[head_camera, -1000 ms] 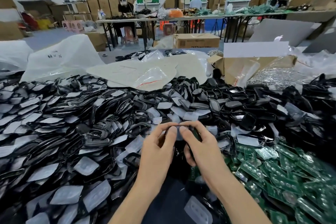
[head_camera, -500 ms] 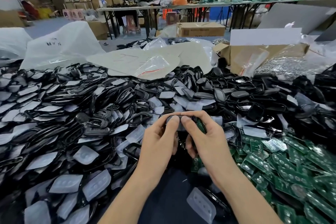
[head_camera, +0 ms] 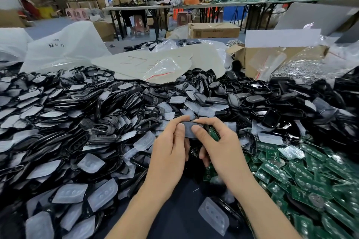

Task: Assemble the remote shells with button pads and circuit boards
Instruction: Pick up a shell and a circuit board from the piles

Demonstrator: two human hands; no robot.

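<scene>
My left hand and my right hand meet at the table's centre, both pinching one remote shell with a translucent button pad pressed into it. Both thumbs lie on the pad. A green circuit board is tucked under my right fingers. Black shells and clear button pads lie heaped across the left and centre. Green circuit boards are piled at the right.
A loose button pad lies on the dark cloth near my right forearm. Plastic bags and an open cardboard box stand behind the heaps. Further back, people sit at long tables.
Both hands have stayed together on the shell, with my thumbs shifting slightly over the pad. The camera has tilted a little, so the scene sits lower in view.
</scene>
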